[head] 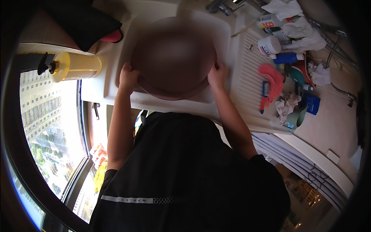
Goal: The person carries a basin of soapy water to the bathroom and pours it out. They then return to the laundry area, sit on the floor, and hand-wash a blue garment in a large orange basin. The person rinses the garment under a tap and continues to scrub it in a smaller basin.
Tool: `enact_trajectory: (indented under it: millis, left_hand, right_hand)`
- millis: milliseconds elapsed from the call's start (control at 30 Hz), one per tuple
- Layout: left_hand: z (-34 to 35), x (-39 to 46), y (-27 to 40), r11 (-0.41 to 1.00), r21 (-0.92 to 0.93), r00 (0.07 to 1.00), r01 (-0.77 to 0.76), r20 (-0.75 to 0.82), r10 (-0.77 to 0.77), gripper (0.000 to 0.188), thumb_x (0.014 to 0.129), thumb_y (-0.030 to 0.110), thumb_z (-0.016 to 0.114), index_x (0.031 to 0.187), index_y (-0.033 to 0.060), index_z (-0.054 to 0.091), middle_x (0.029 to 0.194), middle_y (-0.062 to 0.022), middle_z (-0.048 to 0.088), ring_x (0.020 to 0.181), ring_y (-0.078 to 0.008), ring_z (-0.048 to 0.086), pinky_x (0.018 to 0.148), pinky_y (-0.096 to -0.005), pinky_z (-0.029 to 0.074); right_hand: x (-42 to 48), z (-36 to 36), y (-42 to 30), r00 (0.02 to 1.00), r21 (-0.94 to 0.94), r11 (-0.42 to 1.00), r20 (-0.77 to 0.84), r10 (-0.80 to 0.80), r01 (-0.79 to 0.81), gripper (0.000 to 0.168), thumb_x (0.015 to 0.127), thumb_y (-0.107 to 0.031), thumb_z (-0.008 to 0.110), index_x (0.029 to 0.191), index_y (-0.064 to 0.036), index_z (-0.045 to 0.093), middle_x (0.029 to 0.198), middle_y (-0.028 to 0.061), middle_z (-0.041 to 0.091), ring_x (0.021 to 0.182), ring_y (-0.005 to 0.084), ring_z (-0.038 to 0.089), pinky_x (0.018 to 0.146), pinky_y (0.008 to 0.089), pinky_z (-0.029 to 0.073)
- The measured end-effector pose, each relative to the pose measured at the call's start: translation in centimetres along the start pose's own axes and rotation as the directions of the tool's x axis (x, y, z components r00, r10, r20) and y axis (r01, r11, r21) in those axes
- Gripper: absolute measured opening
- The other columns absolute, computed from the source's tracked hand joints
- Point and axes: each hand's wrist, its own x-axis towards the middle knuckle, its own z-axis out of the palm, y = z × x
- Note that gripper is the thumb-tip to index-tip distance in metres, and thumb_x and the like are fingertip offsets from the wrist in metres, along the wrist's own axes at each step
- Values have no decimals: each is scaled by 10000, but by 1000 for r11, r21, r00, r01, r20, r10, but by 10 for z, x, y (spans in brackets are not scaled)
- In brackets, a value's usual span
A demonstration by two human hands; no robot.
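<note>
Both my hands hold a large, round, brown-purple plastic basin (175, 58) over a white laundry sink (121, 32). My left hand (129, 77) grips its rim at the left, and my right hand (217, 76) grips the rim at the right. Blur makes it hard to tell whether its inside or its underside faces me. Most of the sink's bottom is hidden behind it. A dark faucet (214, 6) stands at the back of the sink.
On the ribbed washboard (246, 69) at right lie a pink cloth (274, 78) and a scrub brush (264, 97). Bottles, a white tub (269, 45) and rags crowd the right edge. A yellow pump bottle (76, 66) lies by the window at left; dark cloth (84, 23) hangs behind.
</note>
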Motion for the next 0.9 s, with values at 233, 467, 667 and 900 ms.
enact_trajectory:
  millis: [233,467,667,900]
  left_hand:
    - [17,-17,29,967,-188,985,-169,-60,161,282,710,-22,590,984,32,551,875,-90,627,804,-183,605,690,-308,494]
    - [-3,-13,52,941,286,950,-179,-200,241,269,799,212,651,990,23,622,806,-142,673,757,-279,661,698,-363,502]
    - [22,-23,27,856,402,940,-325,34,340,260,817,215,622,978,14,658,819,-185,671,799,-328,667,713,-392,514]
    - [57,-48,38,999,-39,964,-36,262,45,375,871,178,573,1217,32,573,1024,-89,666,781,-204,654,559,-322,506]
  right_hand:
    - [-1,-33,-23,977,-192,958,32,-213,215,436,916,-405,602,788,10,564,655,78,579,630,180,535,621,348,439]
    - [-2,-48,-45,981,113,990,184,60,-82,435,899,-376,644,662,-28,537,607,-31,454,566,76,426,499,286,342]
    - [-18,-105,-123,955,363,917,290,61,-168,370,845,-310,712,612,-114,502,558,-61,432,432,21,330,381,216,212]
    - [25,-112,-172,942,173,965,305,139,-198,190,797,-234,709,734,-77,623,594,-46,522,402,33,383,356,208,231]
